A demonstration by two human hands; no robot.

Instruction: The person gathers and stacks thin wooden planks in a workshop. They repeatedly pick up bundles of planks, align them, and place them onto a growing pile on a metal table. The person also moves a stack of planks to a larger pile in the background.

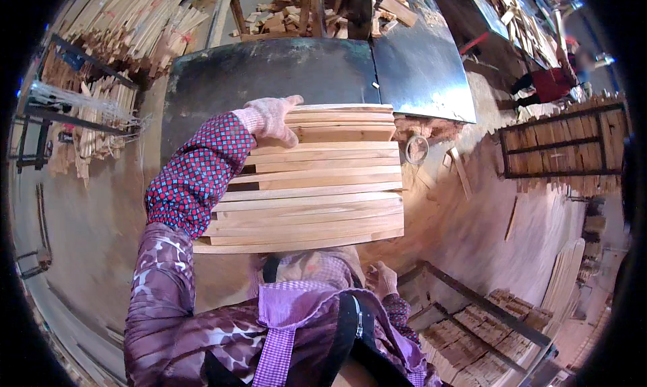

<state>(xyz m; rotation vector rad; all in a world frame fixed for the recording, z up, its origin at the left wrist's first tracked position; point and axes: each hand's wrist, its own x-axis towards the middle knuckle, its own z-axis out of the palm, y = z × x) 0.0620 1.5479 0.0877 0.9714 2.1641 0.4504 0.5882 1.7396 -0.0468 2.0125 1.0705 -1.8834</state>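
Observation:
A row of long pale wooden strips point(310, 215) lies side by side in front of me, reaching toward the dark metal table. My left hand point(271, 121), in a pinkish knit glove, is closed at the left end of the farthest strips point(344, 121), with thumb and fingers on either side of them. A narrow gap shows between these and the nearer strips. Low beside my body, my right hand point(383, 280) is gloved too; its fingers are loosely bent and apart, and nothing shows in them.
Beyond the strips is the dark metal table point(269, 67), with wood offcuts point(280, 20) behind it. Stacked strips point(128, 23) stand at the far left. Metal-framed racks of wood point(566, 144) are to the right and near right point(478, 333). A person in red point(552, 84) stands at the far right.

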